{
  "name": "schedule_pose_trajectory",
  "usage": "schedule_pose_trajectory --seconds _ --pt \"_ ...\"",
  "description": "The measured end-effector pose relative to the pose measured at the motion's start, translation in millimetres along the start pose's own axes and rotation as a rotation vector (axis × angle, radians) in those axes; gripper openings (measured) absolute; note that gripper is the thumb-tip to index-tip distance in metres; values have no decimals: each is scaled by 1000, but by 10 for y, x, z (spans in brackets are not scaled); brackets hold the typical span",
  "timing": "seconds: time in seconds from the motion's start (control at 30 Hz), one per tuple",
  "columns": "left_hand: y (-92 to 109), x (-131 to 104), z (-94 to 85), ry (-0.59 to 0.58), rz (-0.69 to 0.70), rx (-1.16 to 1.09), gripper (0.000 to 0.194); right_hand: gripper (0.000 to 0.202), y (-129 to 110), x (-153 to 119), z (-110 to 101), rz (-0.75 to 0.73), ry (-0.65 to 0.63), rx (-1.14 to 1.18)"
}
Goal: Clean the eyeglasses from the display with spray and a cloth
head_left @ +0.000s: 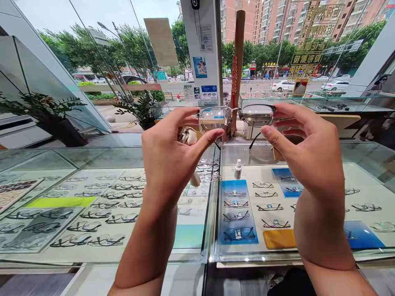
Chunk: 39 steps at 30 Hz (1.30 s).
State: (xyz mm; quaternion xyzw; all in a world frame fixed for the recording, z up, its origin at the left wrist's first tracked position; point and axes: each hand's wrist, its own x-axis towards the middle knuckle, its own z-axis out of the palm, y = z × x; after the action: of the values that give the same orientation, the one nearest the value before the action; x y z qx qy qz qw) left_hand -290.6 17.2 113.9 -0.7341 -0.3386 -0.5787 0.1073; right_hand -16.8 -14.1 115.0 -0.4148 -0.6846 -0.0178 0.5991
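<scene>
Over the glass display desks, head view: one pair of glasses (pixel 235 109) held up at about the middle, level, dark temple tips showing below the lenses. Left hand (pixel 168 152): grip closed on the frame's left end, thumb underneath. Right hand (pixel 317 144): grip pinching the right end, thumb low near the lens rim.

Containers: left desk (pixel 101 257) holds rows of eyeglasses, too many and too overlapped to count safely, plus one yellow-green strip (pixel 63 202). Right desk (pixel 262 255) has a long blue board (pixel 249 224) bearing four pairs, then a column of four more pairs (pixel 270 206) beside it. Upper blue board (pixel 279 172): two pairs visible. One orange-yellow case (pixel 279 239), contents not visible. One small white bottle (pixel 238 169); can't tell if it stands on the glass or under it. Two plants in dark pots: leaning pot (pixel 66 131) at left, second pot (pixel 146 124) near the window.

Hidden: right arm covers parts of the upper board, the case and a third blue board (pixel 365 236); left arm blocks some left-desk rows. White object (pixel 189 135) behind the left hand, unclear. Dark shape (pixel 293 283) cut off at bottom edge.
</scene>
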Motion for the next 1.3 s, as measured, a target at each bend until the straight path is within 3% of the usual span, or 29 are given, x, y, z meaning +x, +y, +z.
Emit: schedule_pose_trajectory --seconds 0.4,0.77,1.03,1.3 --pt "42 -17 14 72 109 138 67 44 5 5 -21 45 -57 -45" --pt "208 30 -33 16 -101 125 52 42 -94 5 -29 64 -80 -182" --pt "147 21 -55 -40 -137 53 59 42 -87 -11 -21 11 -44 -211" --pt "118 68 -30 -75 -146 75 48 38 -131 -15 -3 -73 34 -211"
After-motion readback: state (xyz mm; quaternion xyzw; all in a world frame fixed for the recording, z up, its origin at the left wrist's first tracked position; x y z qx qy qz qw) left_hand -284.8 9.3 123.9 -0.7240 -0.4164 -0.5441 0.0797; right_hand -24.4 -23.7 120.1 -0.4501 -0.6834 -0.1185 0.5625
